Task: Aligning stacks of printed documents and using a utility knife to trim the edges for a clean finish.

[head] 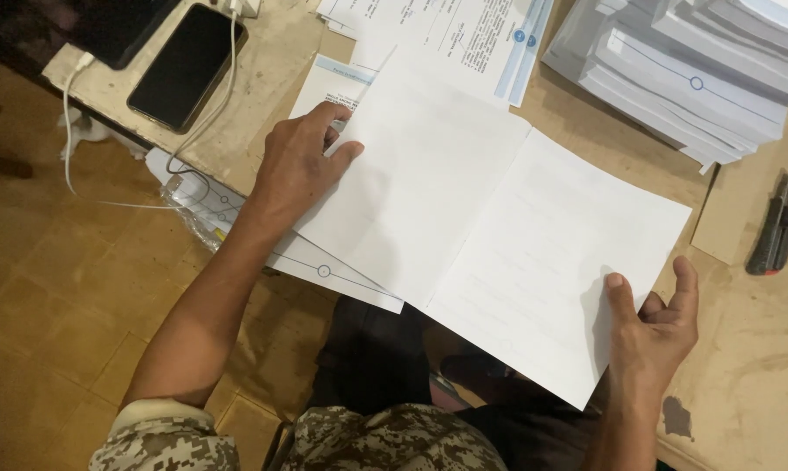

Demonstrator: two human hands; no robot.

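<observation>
While the head camera is looking down over the wooden table (751, 366), a large white sheet (490, 218) is lying open across it, creased down the middle and hanging partly over the near edge. The left hand (298, 166) is pressing down on the sheet's left half, its fingers bent and held close together, the fingertips lying flat on the paper. The right hand (655, 327) is holding the sheet's lower right edge, the thumb lying on top of the paper and the other fingers curling loosely beside and under it. Under the sheet, more printed papers (324, 266) are sticking out to the left. A tall stack of folded papers (690, 78) is sitting at the far right of the table, well apart from both hands. A black phone (187, 65) is lying at the far left corner with a white cable (71, 131) running past it and dangling off the edge. A dark utility knife (777, 227) is resting near the right edge, beside a piece of brown card (730, 218).
</observation>
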